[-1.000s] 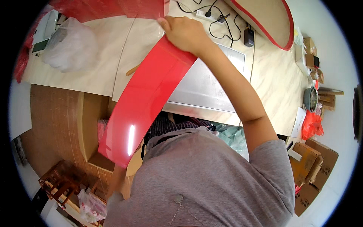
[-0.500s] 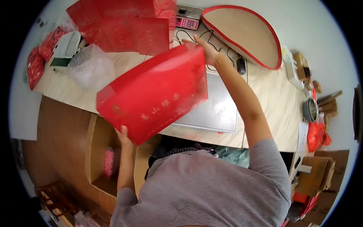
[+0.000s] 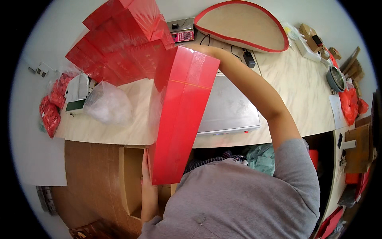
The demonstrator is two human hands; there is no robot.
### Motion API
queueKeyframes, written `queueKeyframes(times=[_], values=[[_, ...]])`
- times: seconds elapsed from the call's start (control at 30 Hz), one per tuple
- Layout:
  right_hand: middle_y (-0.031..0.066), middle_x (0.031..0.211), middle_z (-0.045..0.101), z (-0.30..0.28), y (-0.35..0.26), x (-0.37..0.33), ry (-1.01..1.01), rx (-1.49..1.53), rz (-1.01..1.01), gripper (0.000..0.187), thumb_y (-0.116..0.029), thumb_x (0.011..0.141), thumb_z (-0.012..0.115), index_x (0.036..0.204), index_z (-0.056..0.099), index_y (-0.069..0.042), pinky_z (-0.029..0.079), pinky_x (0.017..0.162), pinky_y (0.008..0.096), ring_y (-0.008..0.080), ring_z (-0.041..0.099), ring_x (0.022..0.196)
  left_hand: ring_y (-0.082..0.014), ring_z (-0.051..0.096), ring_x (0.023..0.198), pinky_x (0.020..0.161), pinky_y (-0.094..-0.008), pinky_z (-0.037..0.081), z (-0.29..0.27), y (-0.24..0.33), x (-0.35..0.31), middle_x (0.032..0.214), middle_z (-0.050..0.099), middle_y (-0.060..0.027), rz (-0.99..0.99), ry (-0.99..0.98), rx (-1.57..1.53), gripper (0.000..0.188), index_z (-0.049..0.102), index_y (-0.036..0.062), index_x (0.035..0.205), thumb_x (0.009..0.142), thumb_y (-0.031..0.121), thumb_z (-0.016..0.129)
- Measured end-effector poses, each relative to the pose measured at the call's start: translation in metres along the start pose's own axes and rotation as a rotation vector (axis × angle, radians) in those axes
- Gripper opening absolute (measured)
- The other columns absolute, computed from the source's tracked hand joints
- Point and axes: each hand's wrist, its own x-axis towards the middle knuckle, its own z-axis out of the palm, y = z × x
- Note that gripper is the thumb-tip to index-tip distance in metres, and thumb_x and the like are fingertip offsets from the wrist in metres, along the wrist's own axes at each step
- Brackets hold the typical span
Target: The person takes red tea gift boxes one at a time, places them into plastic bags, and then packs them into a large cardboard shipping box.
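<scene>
Holding a long red box (image 3: 181, 115) on edge between both hands, tilted, over the near edge of the worktop (image 3: 131, 119).

Left hand (image 3: 145, 169): flat against the box's lower left side, fingers extended along it, down by the open cardboard carton (image 3: 131, 179) below the worktop edge. Pressing, not wrapped round.

Right hand (image 3: 197, 47): at the box's top far end, mostly hidden behind it; grip on the upper edge, finger position cannot be told. Arm stretched forward across a grey flat machine (image 3: 229, 107).

Box: wrapped in clear film, narrow face toward the camera, a thin gold line across the upper part.

Around: stack of red boxes (image 3: 119, 44) at the far left of the worktop, just behind the held box. Crumpled clear plastic bag (image 3: 107, 104) left of it. Small scale (image 3: 182, 31) with pink keypad at the back. Half-round red-rimmed board (image 3: 242, 26) at the far right. Red packets (image 3: 51, 107) at the left end.
</scene>
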Motion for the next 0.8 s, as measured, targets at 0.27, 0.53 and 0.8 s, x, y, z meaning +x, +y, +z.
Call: queueKeyframes(times=[0.27,0.53,0.8], values=[[0.0067,0.112,0.059,-0.001,0.013,-0.036,0.061,-0.071,0.082,0.035,-0.024,0.096,0.041,0.118,0.054,0.000,0.047,0.081,0.0297,0.0133,0.058,0.096,-0.0239,0.046,0.122,0.100,-0.0398,0.041,-0.025,-0.007,0.013,0.134,0.046,-0.0093,-0.171,0.027,0.000,0.054,0.041,0.0090,0.135,0.095,0.046,0.039],[0.0072,0.113,0.060,-0.053,0.046,-0.085,0.229,-0.054,0.135,0.036,-0.028,0.095,0.041,0.117,0.056,-0.003,0.047,0.082,0.0310,0.0158,0.059,0.096,-0.0245,0.048,0.120,0.098,-0.0399,0.042,0.009,-0.023,0.057,0.133,0.048,-0.0104,-0.315,-0.081,0.059,0.055,0.041,0.0072,0.134,0.095,0.046,0.040],[0.0086,0.110,0.061,-0.096,0.085,-0.124,0.314,0.272,0.152,0.045,-0.038,0.098,0.037,0.118,0.056,-0.002,0.048,0.082,0.0307,0.0158,0.060,0.094,-0.0257,0.052,0.115,0.096,-0.0400,0.045,0.051,-0.028,0.098,0.130,0.050,-0.0121,-0.264,0.056,0.166,0.059,0.041,0.0055,0.133,0.093,0.048,0.043]])
